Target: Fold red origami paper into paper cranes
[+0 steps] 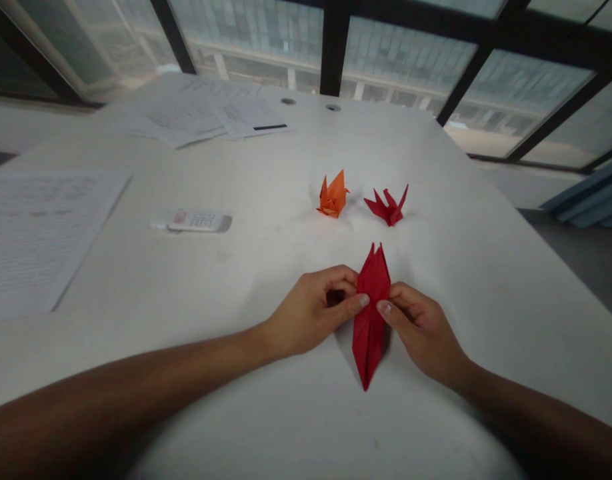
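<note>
A folded piece of red origami paper (370, 333), long and pointed at both ends, is held just over the white table. Its upper end splits into two narrow tips. My left hand (319, 307) pinches its left edge, thumb on the front face and fingers behind. From the other side my right hand (421, 327) grips the right edge the same way, the two thumbs close together near the centre crease. Beyond the paper stand an orange origami crane (333, 196) and a smaller red origami crane (389, 207).
A white remote control (196, 220) lies left of the cranes. Printed sheets (41, 233) cover the table's left side, and more papers (201, 110) spread at the far end. Two round cable holes (333, 107) sit near the back edge, before the windows. A blue curtain (591, 193) hangs at right.
</note>
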Demonstrator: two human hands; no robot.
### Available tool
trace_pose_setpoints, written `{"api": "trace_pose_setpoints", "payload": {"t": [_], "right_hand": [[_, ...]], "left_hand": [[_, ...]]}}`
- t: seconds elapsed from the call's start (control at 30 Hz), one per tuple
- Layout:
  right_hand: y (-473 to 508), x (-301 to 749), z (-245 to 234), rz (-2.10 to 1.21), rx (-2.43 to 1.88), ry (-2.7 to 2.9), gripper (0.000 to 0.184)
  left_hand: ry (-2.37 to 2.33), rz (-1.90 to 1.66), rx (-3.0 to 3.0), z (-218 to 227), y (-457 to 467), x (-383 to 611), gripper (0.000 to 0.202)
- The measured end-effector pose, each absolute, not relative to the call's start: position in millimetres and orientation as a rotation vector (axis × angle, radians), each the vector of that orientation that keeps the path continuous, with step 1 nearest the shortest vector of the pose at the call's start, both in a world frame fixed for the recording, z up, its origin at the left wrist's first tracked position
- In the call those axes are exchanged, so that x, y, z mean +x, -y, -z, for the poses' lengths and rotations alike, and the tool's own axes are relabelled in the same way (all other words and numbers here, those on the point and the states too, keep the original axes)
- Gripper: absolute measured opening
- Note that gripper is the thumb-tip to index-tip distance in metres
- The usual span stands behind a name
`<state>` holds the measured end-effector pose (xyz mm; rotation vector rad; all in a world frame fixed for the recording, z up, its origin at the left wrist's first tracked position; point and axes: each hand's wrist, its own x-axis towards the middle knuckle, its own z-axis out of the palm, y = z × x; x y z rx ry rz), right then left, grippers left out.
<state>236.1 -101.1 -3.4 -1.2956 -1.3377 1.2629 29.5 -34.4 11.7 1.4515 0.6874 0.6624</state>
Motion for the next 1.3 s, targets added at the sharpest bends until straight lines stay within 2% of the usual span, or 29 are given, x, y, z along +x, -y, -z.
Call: {"api": "trace_pose_setpoints", "payload": {"t": [0.27,0.47,0.6,0.7,0.73,0.83,0.9,0.97,1.03,1.13,1.23,1.3], "right_hand": [[101.1,238.2,3.7,-1.258,-1.276,1.307,0.026],[99.9,236.9,1.1,-1.318,-1.268,1.325,0.019],[101.3,237.1,1.2,-1.417,-1.277,1.294,0.027],[102.8,236.9,3.4,-1.367,-1.268,1.277,0.033],[103.3,236.7,4.2,-1.336,-1.250,1.273,0.038],[104.7,236.0,5.5,-1.251,-1.153,1.311,0.048],[105.2,236.0,5.6,-1.206,-1.104,1.383,0.043],[105.3,236.6,5.6,-1.157,-1.111,1.479,0.033],[105.2,237.7,6.4,-1.092,-1.155,1.551,0.028],[105.7,239.7,8.9,-0.970,-1.219,1.596,0.029],[106.9,241.3,10.3,-0.808,-1.280,1.603,0.032],[107.1,241.6,8.8,-0.695,-1.276,1.605,0.032]], "left_hand": [[-0.680,-0.608,1.568,-14.4,33.1,27.0,0.028],[-0.687,-0.656,1.518,-15.8,33.5,27.7,0.032],[-0.711,-0.691,1.469,-12.1,31.8,27.2,0.033],[-0.728,-0.695,1.439,-10.1,30.5,26.5,0.025],[-0.741,-0.698,1.431,-9.8,30.5,26.4,0.029],[-0.760,-0.717,1.416,-10.3,31.5,26.3,0.060],[-0.738,-0.730,1.414,-11.4,32.5,26.0,0.079],[-0.711,-0.745,1.414,-12.3,33.0,25.3,0.085],[-0.693,-0.766,1.424,-12.7,33.0,24.3,0.068],[-0.680,-0.795,1.504,-12.1,33.0,23.4,0.021],[-0.656,-0.794,1.642,-11.8,34.3,24.0,0.022],[-0.634,-0.811,1.740,-11.8,35.8,24.7,0.034]]}}
